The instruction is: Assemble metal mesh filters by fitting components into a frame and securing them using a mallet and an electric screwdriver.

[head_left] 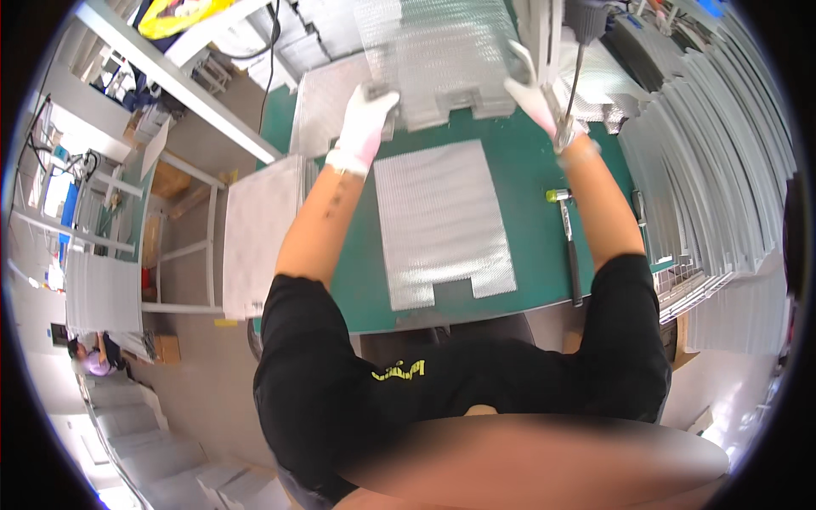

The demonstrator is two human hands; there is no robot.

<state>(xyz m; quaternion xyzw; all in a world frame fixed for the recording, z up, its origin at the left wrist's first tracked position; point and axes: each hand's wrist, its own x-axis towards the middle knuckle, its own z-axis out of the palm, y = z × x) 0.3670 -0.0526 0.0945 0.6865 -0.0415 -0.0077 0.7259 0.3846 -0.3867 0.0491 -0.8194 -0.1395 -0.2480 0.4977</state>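
Note:
Both my hands wear white gloves and reach toward the far side of the green table. My left hand [371, 110] is closed at the lower left corner of a silver, mesh-textured panel [446, 64] with a notched near edge. Beside that panel's right edge, my right hand [534, 98] has its fingers stretched out and apart. A second silver mesh panel [444, 212], also notched at its near edge, lies flat between my forearms. A hanging power screwdriver [586, 24] points its long shaft down in front of my right wrist.
A hammer [571, 251] with a black handle lies right on the green table [357, 280]. Many thin panels [722, 161] stand racked at the right. A pale panel stack [263, 238] is at the left, near a white frame [183, 81]. Another person [102, 353] is far left.

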